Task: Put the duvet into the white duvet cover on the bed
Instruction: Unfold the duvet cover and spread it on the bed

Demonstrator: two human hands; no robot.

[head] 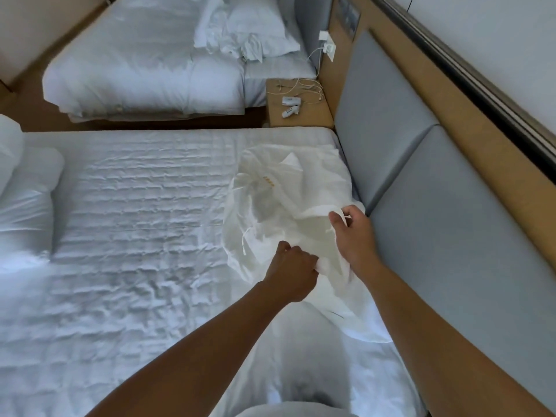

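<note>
The white duvet cover (pixel 270 203) lies crumpled in a heap on the near bed (pixel 135 224), at its right end, close to the grey padded headboard (pixel 391 152). The rest of the bed shows a bare quilted mattress pad.

Both hands are on the near edge of the heap. The left hand (pixel 293 267) is turned knuckles up, and its grip is fully closed round a bunch of the cover's fabric. The right hand (pixel 352 233) is just beside it, a little farther and to the right. Its grip is a pinch: thumb and curled fingers hold a folded edge of the cover, slightly lifted. A thin tie hangs from the fabric just left of the left hand.

At the left edge of the bed lies some puffy white bedding (pixel 27 203); I cannot tell if it is the duvet or pillows.

Farther away stands a second bed (pixel 135 61) with white linen. Between the two beds, on the right, a small bedside surface (pixel 313 115) carries white cables (pixel 301 85) and two small white devices (pixel 290 106).
</note>
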